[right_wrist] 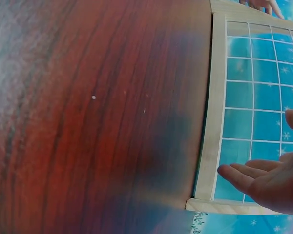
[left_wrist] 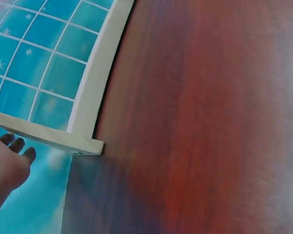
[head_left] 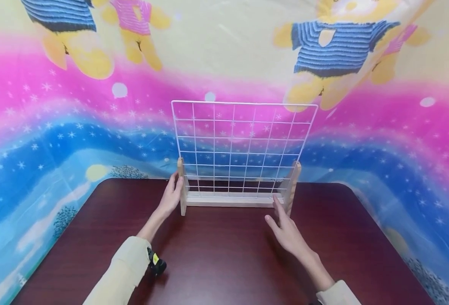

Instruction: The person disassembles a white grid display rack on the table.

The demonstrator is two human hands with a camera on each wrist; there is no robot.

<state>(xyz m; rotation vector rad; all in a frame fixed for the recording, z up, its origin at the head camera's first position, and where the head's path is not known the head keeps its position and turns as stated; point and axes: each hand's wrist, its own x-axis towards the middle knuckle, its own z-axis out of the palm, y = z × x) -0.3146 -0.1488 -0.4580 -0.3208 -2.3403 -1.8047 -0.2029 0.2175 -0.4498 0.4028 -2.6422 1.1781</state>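
Could skew or tip grid rack (head_left: 230, 164) if pushed unevenly, with left hand (head_left: 171, 195) loosely extended at post (head_left: 183, 195), right hand (head_left: 288, 233) spread.

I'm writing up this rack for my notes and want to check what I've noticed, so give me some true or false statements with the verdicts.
1. The white wire grid stands between two wooden side pieces. True.
2. The bar joining them near the bottom is black. False: it is pale wood.
3. The left hand is at the left side piece. True.
4. The right hand holds a tool. False: it is empty.
5. The tabletop is bright white. False: it is dark reddish brown.
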